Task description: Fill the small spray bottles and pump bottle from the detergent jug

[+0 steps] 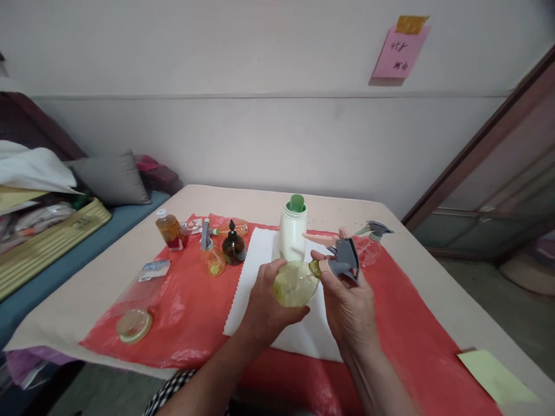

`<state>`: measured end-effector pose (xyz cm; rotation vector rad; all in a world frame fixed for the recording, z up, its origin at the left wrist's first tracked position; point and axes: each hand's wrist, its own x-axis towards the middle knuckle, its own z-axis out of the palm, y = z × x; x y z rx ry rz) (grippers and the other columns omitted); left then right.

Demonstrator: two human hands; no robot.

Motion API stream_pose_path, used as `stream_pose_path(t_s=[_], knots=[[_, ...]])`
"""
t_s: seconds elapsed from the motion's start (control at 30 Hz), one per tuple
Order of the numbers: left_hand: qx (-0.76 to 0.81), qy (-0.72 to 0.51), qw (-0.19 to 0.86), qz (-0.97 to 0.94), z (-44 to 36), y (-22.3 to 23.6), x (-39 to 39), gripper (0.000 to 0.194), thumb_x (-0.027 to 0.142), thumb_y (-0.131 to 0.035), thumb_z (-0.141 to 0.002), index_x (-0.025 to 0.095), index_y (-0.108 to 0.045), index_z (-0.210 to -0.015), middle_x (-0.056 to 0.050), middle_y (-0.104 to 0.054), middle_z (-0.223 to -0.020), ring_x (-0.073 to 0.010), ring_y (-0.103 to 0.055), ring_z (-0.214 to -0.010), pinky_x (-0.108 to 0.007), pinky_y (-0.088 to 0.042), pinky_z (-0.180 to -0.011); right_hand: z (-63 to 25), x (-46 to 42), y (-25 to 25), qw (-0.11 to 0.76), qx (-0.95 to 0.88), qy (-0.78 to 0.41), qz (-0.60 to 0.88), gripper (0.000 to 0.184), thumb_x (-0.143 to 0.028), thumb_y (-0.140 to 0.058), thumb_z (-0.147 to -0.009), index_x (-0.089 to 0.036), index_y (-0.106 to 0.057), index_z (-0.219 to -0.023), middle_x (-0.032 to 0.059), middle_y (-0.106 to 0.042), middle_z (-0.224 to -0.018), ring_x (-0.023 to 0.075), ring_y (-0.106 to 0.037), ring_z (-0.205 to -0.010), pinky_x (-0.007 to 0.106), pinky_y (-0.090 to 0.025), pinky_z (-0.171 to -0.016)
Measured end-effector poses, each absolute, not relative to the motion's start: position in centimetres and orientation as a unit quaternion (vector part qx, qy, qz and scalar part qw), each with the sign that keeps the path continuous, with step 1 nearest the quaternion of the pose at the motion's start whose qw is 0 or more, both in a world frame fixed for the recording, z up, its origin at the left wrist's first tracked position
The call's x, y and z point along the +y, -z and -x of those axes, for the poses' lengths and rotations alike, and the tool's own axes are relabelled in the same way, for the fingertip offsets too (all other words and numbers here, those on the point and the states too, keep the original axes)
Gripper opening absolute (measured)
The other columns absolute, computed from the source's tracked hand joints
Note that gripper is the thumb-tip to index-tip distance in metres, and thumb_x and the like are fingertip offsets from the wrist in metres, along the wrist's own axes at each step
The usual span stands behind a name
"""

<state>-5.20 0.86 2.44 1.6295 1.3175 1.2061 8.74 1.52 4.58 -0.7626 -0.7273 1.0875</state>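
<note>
My left hand (262,300) is wrapped round the body of a see-through yellow-green spray bottle (297,284), which lies tilted on its side in the air with its neck to the right. My right hand (352,309) grips the grey trigger spray head (346,259) at the bottle's neck. Whether the head is screwed fully on, I cannot tell. Just behind stands a white bottle (292,234) without a cap, a green piece (297,202) sticking out of its mouth. Under both hands a white sheet (243,312) lies on red plastic (191,318).
To the left stand an amber-filled bottle (170,232), a brown pump bottle (234,251) and an orange spray bottle (214,259). A round lid (134,325) lies front left. Another clear spray bottle (370,249) stands right. A yellow-green paper (496,375) lies at the right edge.
</note>
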Motion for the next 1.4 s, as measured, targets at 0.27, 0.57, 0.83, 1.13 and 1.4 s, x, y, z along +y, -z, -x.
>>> stream_pose_path(t_s=[0.27,0.57,0.83,1.13,1.4], knots=[[0.496,-0.473,0.198,-0.700,5.3,-2.1,1.1,0.079,0.010,-0.074,-0.056,0.026,-0.044,-0.127,-0.008,-0.052,-0.121,-0.0279,-0.051,-0.115,-0.046,-0.047,-0.096,-10.4,1.9,-4.7,0.708,-0.333,-0.501,0.370,0.078,-0.020,-0.086,-0.063,-0.030,-0.057,-0.135,-0.0014,-0.071,-0.088,0.0239,-0.067,-0.098,0.045,-0.043,-0.099],[0.510,-0.456,0.013,-0.729,5.1,-1.4,1.1,0.074,0.011,-0.071,-0.065,0.026,-0.040,-0.131,-0.011,-0.048,-0.123,-0.0298,-0.049,-0.116,-0.048,-0.050,-0.096,-9.3,1.8,-3.9,0.712,-0.308,-0.510,0.371,0.052,-0.021,-0.087,-0.062,-0.023,-0.069,-0.110,0.0015,-0.071,-0.092,0.0231,-0.067,-0.097,0.045,-0.046,-0.098],[0.482,-0.441,-0.101,-0.750,5.3,-1.1,1.1,0.069,0.015,-0.068,-0.075,0.023,-0.039,-0.138,-0.015,-0.043,-0.131,-0.0319,-0.045,-0.122,-0.051,-0.046,-0.102,-9.3,1.9,-3.7,0.718,-0.290,-0.525,0.354,0.034,-0.020,-0.085,-0.063,-0.020,-0.070,-0.093,0.0028,-0.071,-0.093,0.0205,-0.067,-0.091,0.041,-0.049,-0.092],[0.442,-0.626,0.439,-0.468,5.1,-3.3,1.1,0.057,0.039,-0.060,-0.088,0.022,-0.043,-0.139,-0.013,-0.053,-0.138,-0.0212,-0.056,-0.124,-0.034,-0.051,-0.097,-8.8,1.8,-4.0,0.749,-0.282,-0.488,0.348,0.086,-0.017,-0.083,-0.064,-0.035,-0.048,-0.140,-0.0048,-0.067,-0.096,0.0180,-0.067,-0.095,0.044,-0.046,-0.100],[0.432,-0.522,0.655,-0.335,4.4,-4.3,0.6,0.044,0.057,-0.053,-0.089,0.017,-0.062,-0.107,-0.009,-0.071,-0.097,-0.0208,-0.070,-0.084,-0.030,-0.056,-0.068,-9.7,1.2,-4.6,0.724,-0.335,-0.503,0.333,0.055,-0.021,-0.085,-0.064,-0.024,-0.067,-0.116,0.0030,-0.072,-0.094,0.0254,-0.069,-0.097,0.052,-0.045,-0.101]])
